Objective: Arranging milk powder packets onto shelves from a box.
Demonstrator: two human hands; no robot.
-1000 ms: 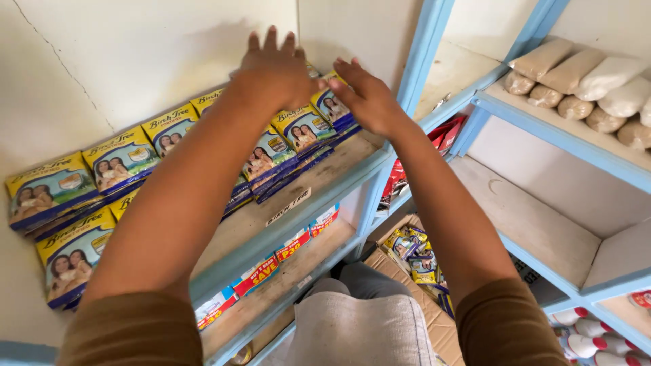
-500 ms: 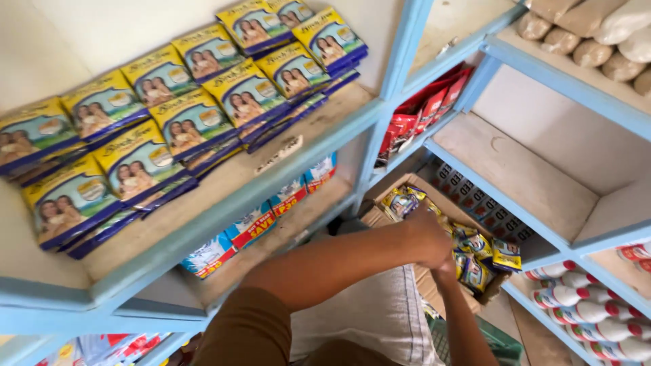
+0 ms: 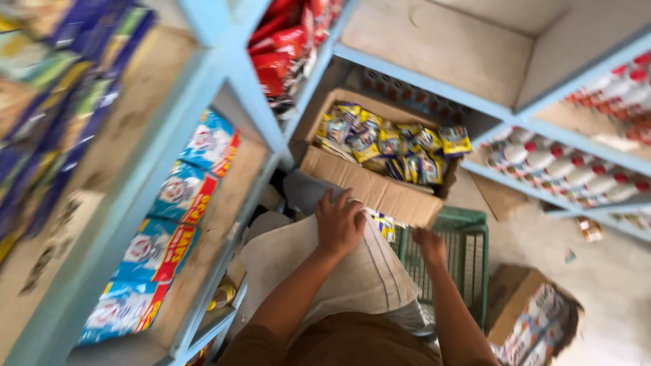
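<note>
Head view: left hand (image 3: 339, 224) just below cardboard box (image 3: 369, 193) of yellow packets (image 3: 390, 146).

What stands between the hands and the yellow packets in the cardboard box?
Only the box's near flap lies between. The left hand rests on the person's cloth-covered lap just below it; the right hand is at the green crate. The box is open on top and the yellow packets lie uncovered.

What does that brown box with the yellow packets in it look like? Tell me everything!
The cardboard box is plain brown, open on top, its front flap folded down. It sits low under the blue shelves, tilted toward the camera, heaped with shiny yellow and blue packets. It seems to rest on a green crate. The left hand lies just below it, perhaps touching.
</note>
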